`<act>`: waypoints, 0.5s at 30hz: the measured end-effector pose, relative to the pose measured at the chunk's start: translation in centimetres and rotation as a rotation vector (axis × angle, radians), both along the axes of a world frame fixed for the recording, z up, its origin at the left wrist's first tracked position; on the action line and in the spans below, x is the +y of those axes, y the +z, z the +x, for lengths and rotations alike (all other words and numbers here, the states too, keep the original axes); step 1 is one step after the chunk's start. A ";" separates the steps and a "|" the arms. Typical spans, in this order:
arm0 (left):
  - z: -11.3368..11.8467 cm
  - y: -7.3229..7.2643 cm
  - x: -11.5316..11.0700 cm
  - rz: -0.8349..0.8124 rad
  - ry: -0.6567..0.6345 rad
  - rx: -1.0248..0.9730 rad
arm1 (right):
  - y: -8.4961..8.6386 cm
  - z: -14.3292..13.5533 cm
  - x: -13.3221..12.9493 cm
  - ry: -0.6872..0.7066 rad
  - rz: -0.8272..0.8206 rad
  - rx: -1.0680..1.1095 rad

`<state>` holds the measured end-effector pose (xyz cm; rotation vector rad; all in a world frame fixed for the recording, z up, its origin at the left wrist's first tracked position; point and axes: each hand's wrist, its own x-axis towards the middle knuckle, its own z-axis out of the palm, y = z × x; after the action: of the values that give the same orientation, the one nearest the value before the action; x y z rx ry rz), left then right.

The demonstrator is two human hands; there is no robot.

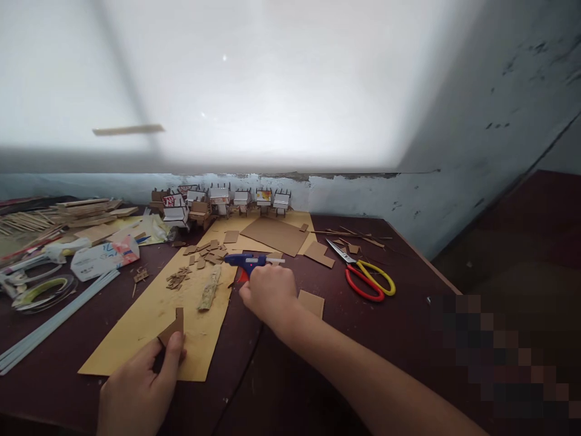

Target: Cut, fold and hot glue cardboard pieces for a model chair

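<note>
Between the thumb and fingers of my left hand (pixel 144 375) is a small L-shaped cardboard piece (pixel 174 327), held over the near part of a yellow paper sheet (pixel 122 339). My right hand (pixel 273 295) is wrapped round the handle of a blue glue gun (pixel 245 260), its nozzle pointing left and a white glue stick poking out behind. The gun's orange trigger shows partly below. Left of the gun, small cardboard bits (pixel 211 251) and a glue-crusted strip (pixel 209 289) lie on the sheet.
Scissors (pixel 365 272) with red and yellow handles lie to the right. Several miniature cardboard chairs (pixel 220 198) stand along the wall. Pale glue sticks (pixel 59 321), a tape roll (pixel 44 293) and wooden strips (pixel 86 209) occupy the left. A larger cardboard sheet (pixel 275 235) lies behind the gun.
</note>
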<state>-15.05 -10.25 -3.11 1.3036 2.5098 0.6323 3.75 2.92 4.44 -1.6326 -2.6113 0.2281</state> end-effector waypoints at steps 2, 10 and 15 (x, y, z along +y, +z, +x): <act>-0.1 0.0 -0.2 0.062 0.001 -0.045 | 0.6 2.3 0.5 -0.112 0.103 0.045; 2.7 4.1 2.0 0.128 -0.503 -0.418 | 1.6 13.9 1.8 -0.400 0.288 0.338; 7.0 7.4 4.7 -0.247 -1.016 -0.540 | -0.6 18.9 1.7 -0.436 0.266 0.571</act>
<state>-8.10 -5.55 4.29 1.7447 1.2111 0.3313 22.62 4.62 3.80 -1.6773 -1.7505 0.2602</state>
